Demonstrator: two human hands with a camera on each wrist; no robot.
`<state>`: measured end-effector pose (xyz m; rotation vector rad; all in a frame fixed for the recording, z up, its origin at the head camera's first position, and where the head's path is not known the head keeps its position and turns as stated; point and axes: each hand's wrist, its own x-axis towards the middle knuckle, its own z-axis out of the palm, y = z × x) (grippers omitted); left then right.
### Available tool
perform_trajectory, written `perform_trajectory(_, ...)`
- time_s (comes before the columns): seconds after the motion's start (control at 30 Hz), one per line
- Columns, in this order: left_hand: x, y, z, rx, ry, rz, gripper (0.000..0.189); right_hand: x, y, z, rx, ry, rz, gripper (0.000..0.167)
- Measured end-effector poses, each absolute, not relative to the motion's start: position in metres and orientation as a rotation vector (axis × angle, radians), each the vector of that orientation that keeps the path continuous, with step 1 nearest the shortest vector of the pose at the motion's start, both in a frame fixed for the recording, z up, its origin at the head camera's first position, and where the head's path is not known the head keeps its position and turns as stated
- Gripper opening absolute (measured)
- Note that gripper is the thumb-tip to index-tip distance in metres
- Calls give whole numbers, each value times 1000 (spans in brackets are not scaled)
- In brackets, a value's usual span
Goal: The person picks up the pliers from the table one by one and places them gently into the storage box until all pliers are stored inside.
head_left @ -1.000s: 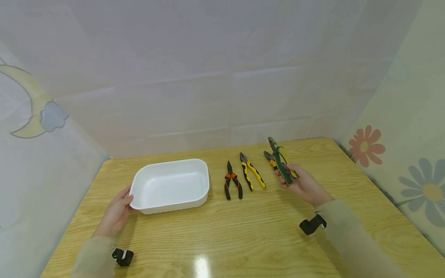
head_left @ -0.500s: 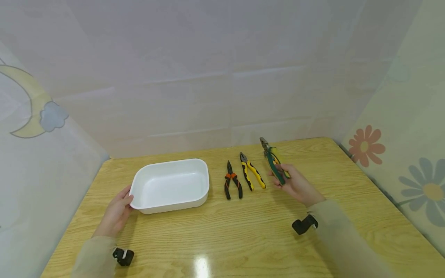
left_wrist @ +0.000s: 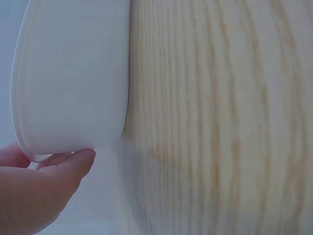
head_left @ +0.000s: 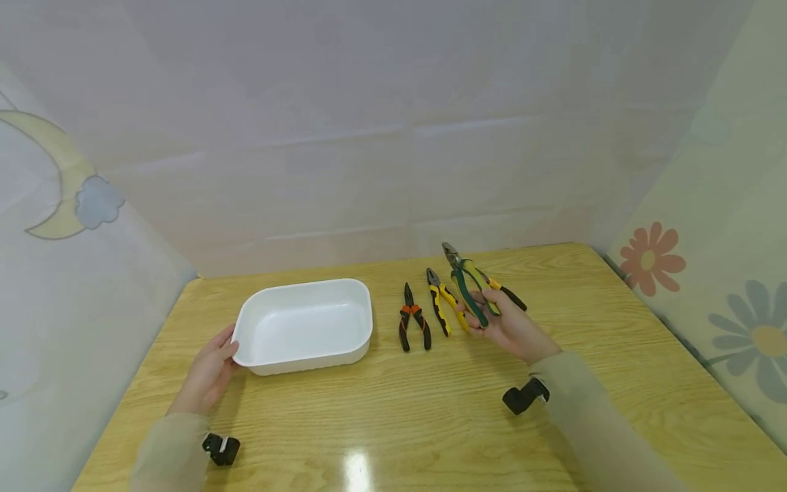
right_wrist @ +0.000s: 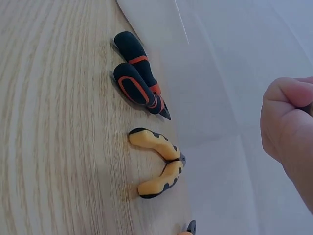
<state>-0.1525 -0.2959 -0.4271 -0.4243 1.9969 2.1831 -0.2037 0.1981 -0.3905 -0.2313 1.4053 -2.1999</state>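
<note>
My left hand [head_left: 205, 376] grips the near left corner of a white plastic tray [head_left: 301, 324]; in the left wrist view its thumb and fingers [left_wrist: 73, 166] pinch the tray wall [left_wrist: 73, 73]. Raised over the table, my right hand [head_left: 513, 329] holds green-and-yellow pliers [head_left: 465, 290] by the handles, jaws pointing away. Below and left of them lie yellow-and-black pliers [head_left: 437, 295], partly covered by that hand. Orange-and-black pliers [head_left: 509, 295] lie behind the held pair, mostly hidden. In the right wrist view the right hand [right_wrist: 288, 122] appears curled at the edge.
Between the tray and the yellow-and-black pliers lie red-and-black long-nose pliers [head_left: 410, 309], handles toward me. The wooden table [head_left: 369, 424] meets a pale sheet [head_left: 307, 171] at the back. Printed sheets also rise at the left and right sides.
My right hand has carried the green-and-yellow pliers leftward, from over the orange-and-black pliers to beside the yellow-and-black pair. The left hand keeps its hold on the tray.
</note>
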Motion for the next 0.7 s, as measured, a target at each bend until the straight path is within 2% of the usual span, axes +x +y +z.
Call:
perform_trajectory(0.4, -154, -295, -426, -429, 1992, 2192, 54, -206, 183, -390, -359, 1366, -2124, 30)
perform_trajectory(0.7, -153, -293, -425, -437, 1992, 2205, 54, -207, 173, -390, -346, 1396, -2100, 27)
